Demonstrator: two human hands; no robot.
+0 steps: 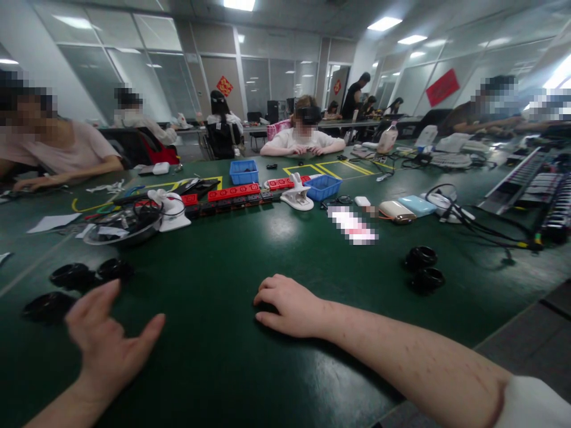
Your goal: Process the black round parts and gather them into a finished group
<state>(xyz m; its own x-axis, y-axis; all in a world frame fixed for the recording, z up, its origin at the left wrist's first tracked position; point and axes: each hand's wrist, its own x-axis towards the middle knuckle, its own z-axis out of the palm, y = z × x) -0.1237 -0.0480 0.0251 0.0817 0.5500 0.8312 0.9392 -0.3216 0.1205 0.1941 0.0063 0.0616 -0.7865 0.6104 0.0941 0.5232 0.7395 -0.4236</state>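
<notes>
My left hand is raised at the lower left with thumb and fingers apart and nothing between them. Just beyond it on the green table are three black ring-shaped parts, hollow in the middle; my fingers partly cover one, and whether they touch it I cannot tell. My right hand rests on the table near the middle, its fingers curved and the thumb apart, with nothing seen in it. Two more black ring-shaped parts sit close together to the right, beyond my right forearm.
Across the table stand a metal bowl of cables, white clip stands, red blocks in a row and blue bins. A lit phone, power banks and cables lie to the right. Several people sit around.
</notes>
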